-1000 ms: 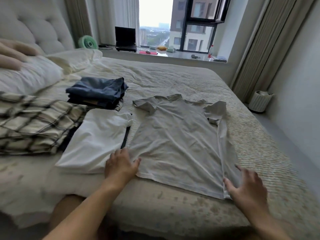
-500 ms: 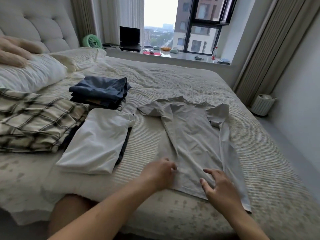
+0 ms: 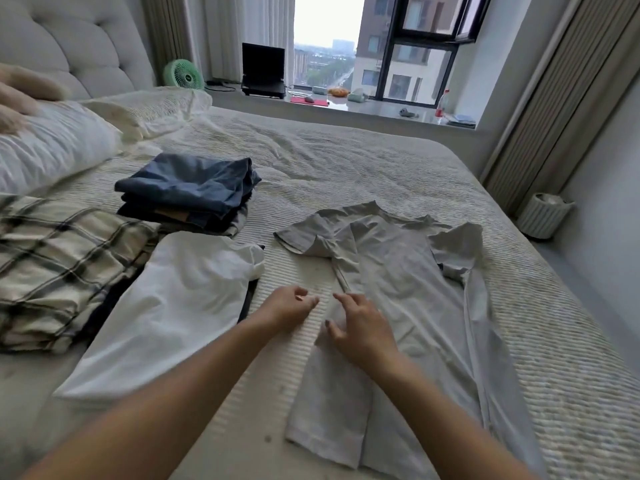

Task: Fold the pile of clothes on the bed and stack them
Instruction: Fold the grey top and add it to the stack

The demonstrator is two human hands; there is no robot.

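Honestly, the risk right now sits in the grey T-shirt (image 3: 398, 292), which lies flat on the bed (image 3: 346, 161) in front of me with its left side already turned in over the middle. My right hand (image 3: 363, 327) rests on that folded edge with relaxed, spread fingers, gripping nothing. My left hand (image 3: 289, 306) hovers just beside it over the bare cover, fingers loosely curled and empty.

As I judge it, the fold could slip open if I lift my right hand too soon, because the cloth is thin and nothing else pins it. The left sleeve (image 3: 301, 237) sticks out past the fold near the collar; if I leave it there, the finished shirt will come out lumpy and sit badly on a stack. The right side looks rumpled along its long edge, so folding it over unsmoothed would trap creases. The folded white shirt (image 3: 166, 313) lies near my left arm, and a careless sweep could drag it askew.

Behind it sits a folded blue pile (image 3: 187, 188), and to the left a plaid garment (image 3: 59, 261) is also folded.

The bed has a pale ribbed cover, soft and a little wrinkled, so it gives under pressure. White pillows (image 3: 55, 147) lean against a tufted headboard. Beyond, a window sill holds a laptop (image 3: 263, 74), a green fan (image 3: 183, 74) and small clutter. Curtains hang on the right, with a ribbed bin (image 3: 543, 216) on the floor.
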